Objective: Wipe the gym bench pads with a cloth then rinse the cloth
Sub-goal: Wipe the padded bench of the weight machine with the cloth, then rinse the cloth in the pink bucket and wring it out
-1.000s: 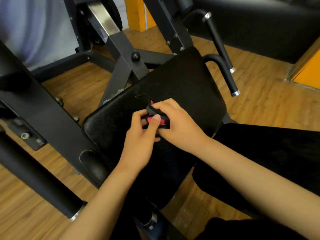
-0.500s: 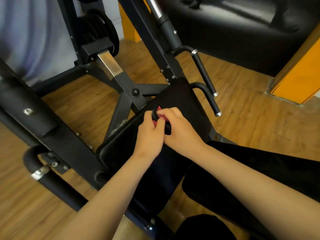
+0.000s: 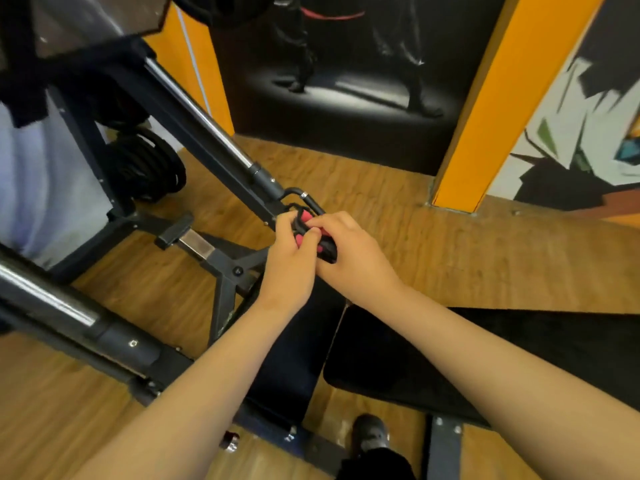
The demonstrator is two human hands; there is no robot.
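Both grips close on one small black-and-pink cloth (image 3: pixel 305 217): the left grip (image 3: pixel 291 261) curls its fingers over the wad's left side and the right grip (image 3: pixel 353 261) pinches it from the right, so it sits bunched between them with no clear long axis. Below both grips, toward the person, lie the dark bench pads (image 3: pixel 298 341), their length running back toward the body and rightward; either grip looks equally near.

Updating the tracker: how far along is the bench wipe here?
Done: unclear; the black bench pad shows no visible wipe marks. In hand: the left hand and right hand both grip the bunched pink-and-black cloth, apparently clear of the pad. Left: rinsing; no water in view.
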